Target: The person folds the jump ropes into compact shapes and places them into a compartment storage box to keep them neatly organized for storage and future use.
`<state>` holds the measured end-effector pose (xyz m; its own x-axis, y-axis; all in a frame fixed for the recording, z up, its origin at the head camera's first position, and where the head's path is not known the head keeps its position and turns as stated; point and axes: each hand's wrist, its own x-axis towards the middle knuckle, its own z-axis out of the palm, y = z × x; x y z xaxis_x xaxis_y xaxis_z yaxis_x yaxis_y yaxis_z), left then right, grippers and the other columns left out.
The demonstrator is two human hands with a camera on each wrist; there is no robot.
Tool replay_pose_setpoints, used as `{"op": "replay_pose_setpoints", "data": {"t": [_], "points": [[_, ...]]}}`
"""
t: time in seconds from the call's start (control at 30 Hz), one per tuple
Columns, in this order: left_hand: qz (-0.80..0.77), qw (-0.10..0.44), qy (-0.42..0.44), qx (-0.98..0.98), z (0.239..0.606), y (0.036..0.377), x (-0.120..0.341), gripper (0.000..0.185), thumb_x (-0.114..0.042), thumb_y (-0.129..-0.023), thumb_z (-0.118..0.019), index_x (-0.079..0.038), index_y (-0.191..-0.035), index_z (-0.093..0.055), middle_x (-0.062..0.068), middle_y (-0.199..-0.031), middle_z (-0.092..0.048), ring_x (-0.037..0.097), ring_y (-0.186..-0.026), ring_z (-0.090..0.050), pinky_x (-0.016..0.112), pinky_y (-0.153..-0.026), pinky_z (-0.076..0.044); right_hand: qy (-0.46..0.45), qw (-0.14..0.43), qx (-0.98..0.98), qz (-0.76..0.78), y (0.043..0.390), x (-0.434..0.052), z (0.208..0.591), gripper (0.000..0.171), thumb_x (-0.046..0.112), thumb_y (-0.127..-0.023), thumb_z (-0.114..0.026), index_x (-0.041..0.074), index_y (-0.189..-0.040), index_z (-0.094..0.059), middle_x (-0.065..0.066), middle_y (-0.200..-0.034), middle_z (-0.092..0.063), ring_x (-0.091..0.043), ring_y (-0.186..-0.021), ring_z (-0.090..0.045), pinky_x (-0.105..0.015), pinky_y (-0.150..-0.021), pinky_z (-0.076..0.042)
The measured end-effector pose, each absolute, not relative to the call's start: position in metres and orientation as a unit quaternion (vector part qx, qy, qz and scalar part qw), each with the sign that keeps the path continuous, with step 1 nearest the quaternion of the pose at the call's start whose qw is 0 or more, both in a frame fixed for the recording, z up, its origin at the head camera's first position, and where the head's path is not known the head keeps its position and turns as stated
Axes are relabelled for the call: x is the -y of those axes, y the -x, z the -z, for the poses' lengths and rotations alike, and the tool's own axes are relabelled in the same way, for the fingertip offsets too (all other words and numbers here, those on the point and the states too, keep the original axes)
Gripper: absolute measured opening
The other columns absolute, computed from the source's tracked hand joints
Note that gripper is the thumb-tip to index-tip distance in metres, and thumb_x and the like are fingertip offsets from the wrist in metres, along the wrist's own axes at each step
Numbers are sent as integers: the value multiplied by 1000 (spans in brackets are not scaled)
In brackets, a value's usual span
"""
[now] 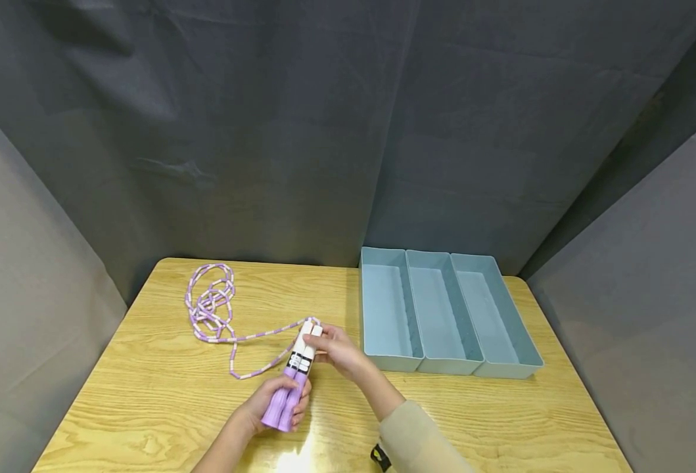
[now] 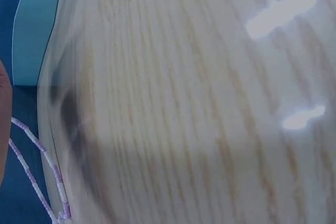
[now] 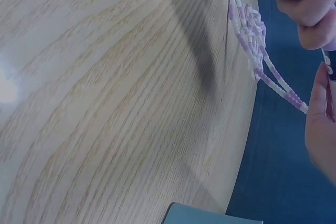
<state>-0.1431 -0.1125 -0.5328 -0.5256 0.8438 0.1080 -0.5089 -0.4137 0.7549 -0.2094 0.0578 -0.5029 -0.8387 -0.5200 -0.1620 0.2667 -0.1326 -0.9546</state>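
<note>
A jump rope with purple-and-white handles (image 1: 300, 361) is held above the wooden table, its two handles side by side. My left hand (image 1: 261, 399) grips the purple lower ends, fingers curled around both. At the white upper ends, my right hand (image 1: 340, 349) pinches the handles between thumb and fingers. From there the beaded rope (image 1: 271, 332) runs left to a loose, tangled coil on the tabletop. In the right wrist view the coil (image 3: 249, 32) appears beyond the table shadow, with curled left fingers (image 3: 310, 6) above the right hand (image 3: 321, 137).
Three blue-grey trays (image 1: 389, 361) stand side by side on the right of the wooden table (image 1: 146, 394). A small black object with yellow (image 1: 380, 456) shows beside the right sleeve. Dark cloth (image 1: 265, 131) hangs behind the table, with grey panels at both sides.
</note>
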Motion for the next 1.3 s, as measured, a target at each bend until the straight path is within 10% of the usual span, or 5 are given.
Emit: {"op": "replay_pose_setpoints", "data": {"t": [0.27, 0.9, 1.07, 1.3], "points": [[-824, 421, -297, -236, 548, 146, 117, 36, -16, -85, -35, -8, -119, -42, -1, -93, -52, 9, -74, -56, 20, -65, -46, 98, 266, -592, 754, 210, -60, 502, 30, 4, -89, -51, -13, -114, -47, 3, -83, -66, -9, -75, -62, -28, -73, -53], [-808, 444, -313, -228, 547, 146, 116, 39, -3, -74, -40, -13, -112, -38, -4, -83, -40, 5, -63, -39, 14, -51, -30, 138, 232, -639, 720, 209, -65, 503, 42, 14, -89, -55, -10, -122, -44, -5, -94, -63, -10, -78, -60, -41, -81, -52], [-806, 444, -323, -220, 542, 147, 119, 39, -4, -75, -39, -14, -112, -37, -5, -82, -39, 5, -61, -37, 14, -49, -28, 176, 133, -722, 656, 206, -69, 502, 39, 3, -88, -50, -12, -123, -43, -22, -101, -59, -16, -81, -58, -45, -80, -51], [-804, 439, -334, -222, 541, 150, 120, 39, -2, -75, -38, -13, -113, -37, -5, -83, -40, 4, -60, -38, 14, -48, -30, 297, -151, -813, 477, 208, -73, 511, 39, -8, -71, -63, -5, -108, -51, -16, -97, -58, -29, -88, -57, -36, -76, -51]]}}
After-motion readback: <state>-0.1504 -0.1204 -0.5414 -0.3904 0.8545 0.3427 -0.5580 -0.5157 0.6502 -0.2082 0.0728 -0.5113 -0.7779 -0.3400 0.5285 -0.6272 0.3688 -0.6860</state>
